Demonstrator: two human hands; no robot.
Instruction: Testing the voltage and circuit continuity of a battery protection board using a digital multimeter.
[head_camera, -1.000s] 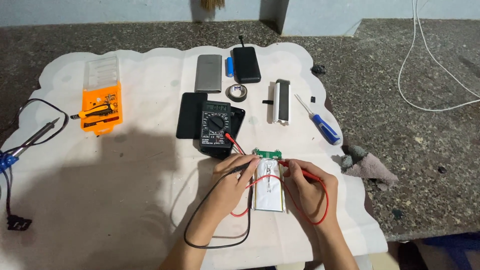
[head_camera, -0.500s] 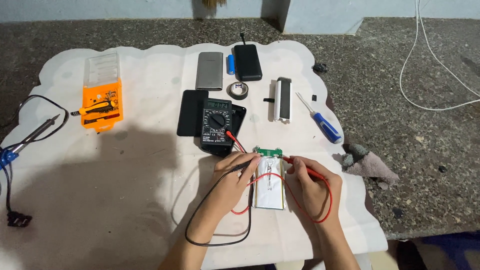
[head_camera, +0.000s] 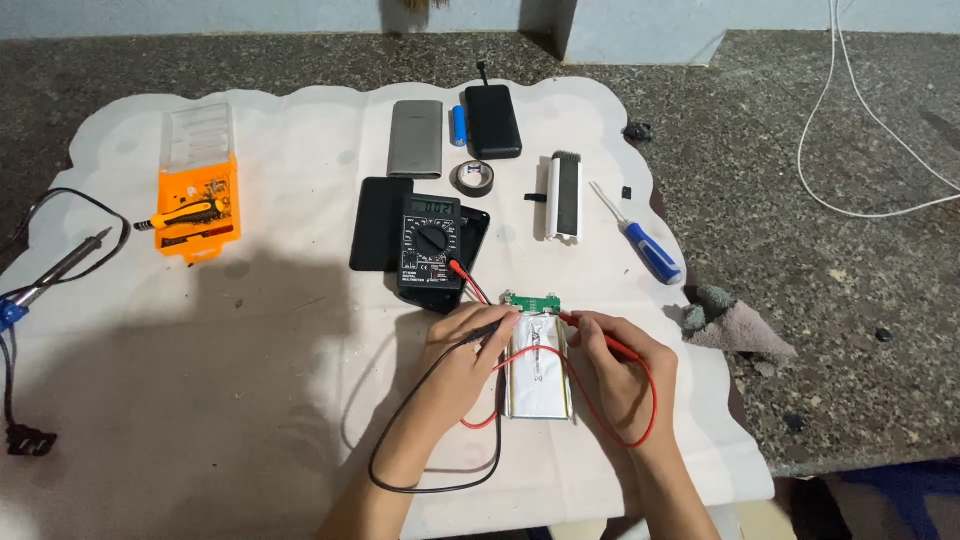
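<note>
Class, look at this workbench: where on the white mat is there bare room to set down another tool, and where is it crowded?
Bare mat lies between the orange screwdriver kit and the black multimeter, running down to the left hand. A smaller patch sits under the blue-handled screwdriver. It is crowded at top centre, and around the silver pouch battery held between both hands, the right hand included.

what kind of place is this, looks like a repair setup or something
Probably a home electronics repair bench: a black digital multimeter with probe leads, a soldering iron at the left edge, and an orange screwdriver-bit case on a white cloth over a speckled stone counter.
</note>
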